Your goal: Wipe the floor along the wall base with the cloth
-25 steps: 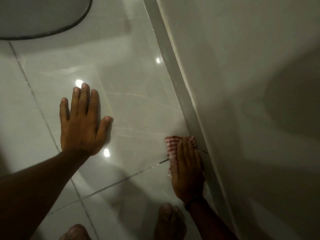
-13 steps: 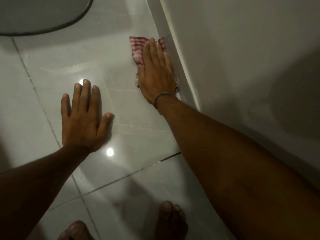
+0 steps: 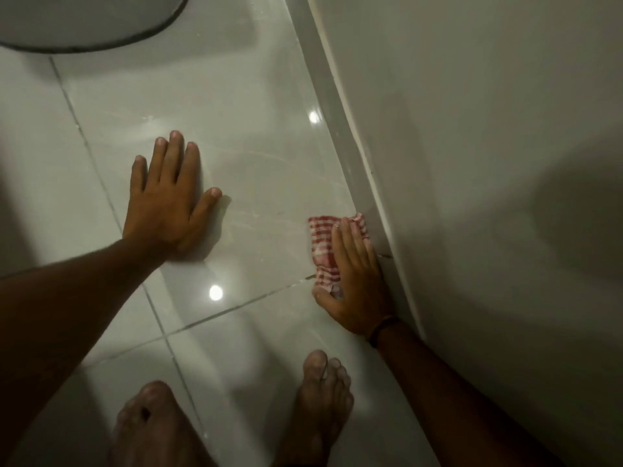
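Note:
A red-and-white checked cloth (image 3: pixel 321 242) lies on the glossy pale floor tiles (image 3: pixel 256 170), right against the grey skirting (image 3: pixel 340 106) at the wall base. My right hand (image 3: pixel 357 281) presses flat on the cloth, its little-finger side touching the skirting; a band sits on its wrist. The cloth's far end and left edge stick out from under the fingers. My left hand (image 3: pixel 168 200) rests palm down on the tile to the left, fingers spread, holding nothing.
The white wall (image 3: pixel 488 163) fills the right side. A round grey object with a dark rim (image 3: pixel 84 25) sits at the top left. My two bare feet (image 3: pixel 320 406) stand on the tiles at the bottom. Dark grout lines cross the floor.
My right hand has pulled the cloth back along the wall base toward me, from the far reach to beside the grout line. My left hand has stayed put.

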Motion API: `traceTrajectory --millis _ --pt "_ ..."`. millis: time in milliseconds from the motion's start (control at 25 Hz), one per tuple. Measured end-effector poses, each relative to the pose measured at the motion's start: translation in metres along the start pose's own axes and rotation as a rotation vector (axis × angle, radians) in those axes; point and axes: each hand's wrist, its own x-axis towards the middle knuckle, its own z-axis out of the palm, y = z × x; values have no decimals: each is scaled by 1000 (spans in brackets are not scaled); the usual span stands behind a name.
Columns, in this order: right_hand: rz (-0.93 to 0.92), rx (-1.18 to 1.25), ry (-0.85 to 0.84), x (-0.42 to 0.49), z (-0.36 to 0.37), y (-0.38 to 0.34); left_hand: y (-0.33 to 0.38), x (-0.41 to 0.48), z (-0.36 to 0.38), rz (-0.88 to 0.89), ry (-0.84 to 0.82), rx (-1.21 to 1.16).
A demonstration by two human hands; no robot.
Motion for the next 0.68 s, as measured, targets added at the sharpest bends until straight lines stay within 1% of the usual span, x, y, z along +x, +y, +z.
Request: traceTrajectory --millis 120,200,280,320,400,440,480,520,560,640,680 --pt "-72 -66 -215 -6 -14 12 2 -16 -22 3 -67 3" --pt "-79 -152 -230 -15 -16 10 6 -43 -30 -8 -120 -11" --pt "-50 -184 -141 -22 -16 4 10 -76 -32 -44 -194 -43" --pt "-57 -202 -54 -23 -17 2 11 -90 -31 -64 -228 -58" --pt "-120 -248 102 -26 -23 -5 15 -116 -35 -100 -284 -84" --pt "-159 -262 158 -26 -27 -5 19 -126 -38 -118 -311 -94" --pt "-166 -244 173 -26 -34 -5 23 -133 -43 -145 -338 -99" --pt "-93 -173 113 -27 -46 -9 28 -141 -51 -171 -360 -98" --pt "53 -68 -27 -28 -59 -15 33 -146 -61 -195 -378 -99" --pt "358 61 -301 -32 -84 -24 49 -151 -87 -246 -390 -106" --pt "454 107 -356 -37 -97 -30 58 -152 -102 -265 -388 -116"
